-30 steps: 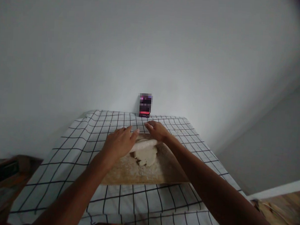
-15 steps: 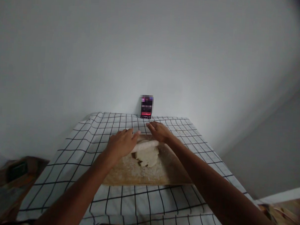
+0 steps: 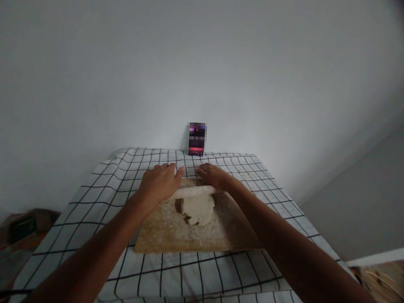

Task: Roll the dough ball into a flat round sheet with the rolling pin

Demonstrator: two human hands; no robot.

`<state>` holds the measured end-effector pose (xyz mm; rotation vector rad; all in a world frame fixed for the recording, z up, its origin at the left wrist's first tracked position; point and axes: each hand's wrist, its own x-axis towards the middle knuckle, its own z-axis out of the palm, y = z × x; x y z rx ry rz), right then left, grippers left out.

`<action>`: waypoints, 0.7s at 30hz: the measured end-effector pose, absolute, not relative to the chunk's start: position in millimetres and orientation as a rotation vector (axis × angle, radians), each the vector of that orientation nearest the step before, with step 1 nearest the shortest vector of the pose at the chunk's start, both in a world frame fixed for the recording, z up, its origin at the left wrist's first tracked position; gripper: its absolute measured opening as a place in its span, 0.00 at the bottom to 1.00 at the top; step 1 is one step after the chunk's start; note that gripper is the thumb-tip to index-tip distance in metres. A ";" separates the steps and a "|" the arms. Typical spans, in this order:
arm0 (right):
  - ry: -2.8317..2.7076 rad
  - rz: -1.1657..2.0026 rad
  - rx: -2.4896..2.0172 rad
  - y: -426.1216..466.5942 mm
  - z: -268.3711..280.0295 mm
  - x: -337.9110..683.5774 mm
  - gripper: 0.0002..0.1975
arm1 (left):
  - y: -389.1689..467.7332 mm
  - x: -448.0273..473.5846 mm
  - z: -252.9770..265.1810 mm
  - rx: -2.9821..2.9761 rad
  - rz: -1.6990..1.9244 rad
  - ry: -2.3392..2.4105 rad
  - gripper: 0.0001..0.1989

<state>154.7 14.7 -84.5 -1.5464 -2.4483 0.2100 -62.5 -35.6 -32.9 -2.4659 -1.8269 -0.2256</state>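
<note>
A pale, flour-dusted rolling pin [image 3: 195, 191] lies across the far edge of a flat, uneven-edged piece of dough [image 3: 198, 209]. Both rest on a floured wooden board [image 3: 171, 237]. My left hand [image 3: 160, 180] presses its palm over the pin's left end, fingers stretched forward and thumb apart. On the right end lies my right hand [image 3: 214, 175], palm down, with its fingers reaching forward past the pin. Both hands cover the pin's ends, so only its middle shows.
A white cloth with black grid lines [image 3: 179, 275] covers the table. Against the wall at the back leans a phone [image 3: 196, 140] with a lit, blurred screen. An open cardboard box [image 3: 22, 228] sits low on the left, beyond the table edge.
Both hands and the rolling pin have shifted slightly away from me, toward the board's far side. More of the dough's far part shows. The view has tilted a little.
</note>
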 end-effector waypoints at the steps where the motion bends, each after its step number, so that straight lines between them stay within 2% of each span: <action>1: -2.473 0.189 -1.542 13.4 -85.9 155.5 0.15 | -34.0 -62.8 -33.6 -2.471 -0.224 -1.809 0.28; 10: -2.438 0.001 -1.671 -25.3 -90.0 160.2 0.14 | -40.9 -65.9 -42.8 -2.473 -0.292 -1.667 0.27; 16: -2.151 -0.046 -1.838 -11.2 -75.4 153.1 0.29 | -34.4 -64.5 -38.0 -2.494 -0.246 -1.800 0.29; 21: -2.188 0.006 -1.845 -7.9 -74.9 152.6 0.25 | -34.7 -64.7 -40.7 -2.479 -0.274 -1.832 0.28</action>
